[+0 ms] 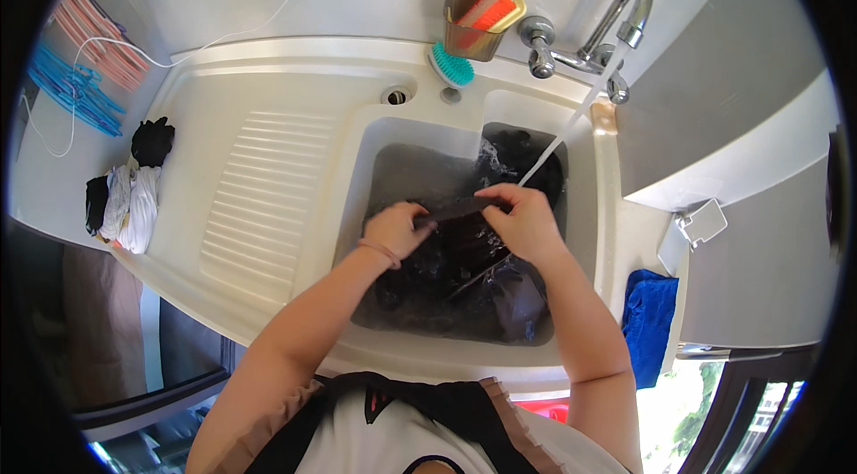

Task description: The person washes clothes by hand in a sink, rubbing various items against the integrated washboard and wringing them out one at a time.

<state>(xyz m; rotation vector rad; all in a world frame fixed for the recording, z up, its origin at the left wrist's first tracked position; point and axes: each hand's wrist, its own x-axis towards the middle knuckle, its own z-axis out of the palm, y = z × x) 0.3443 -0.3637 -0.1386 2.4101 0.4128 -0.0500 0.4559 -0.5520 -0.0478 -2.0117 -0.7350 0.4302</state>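
My left hand [395, 231] and my right hand [525, 221] pinch the two ends of a dark cloth edge [462, 207], stretched between them just above the water. The rest of this dark garment [462, 253] hangs down into the laundry sink [606, 206], which holds cloudy grey water. A greyish bulge of wet fabric [519, 300] rises near the front of the basin. More black fabric [519, 139] lies under the water at the back. From the chrome faucet [633, 25] a stream of water [569, 122] falls into the sink behind my right hand.
A ribbed washboard [268, 193] is moulded left of the basin. Several small clothes [127, 206] lie on its left edge. A teal scrub brush [452, 65] and a brown holder [465, 39] with an orange brush [489, 5] stand behind. A blue cloth [649, 320] hangs at right; hangers [77, 82] hang at left.
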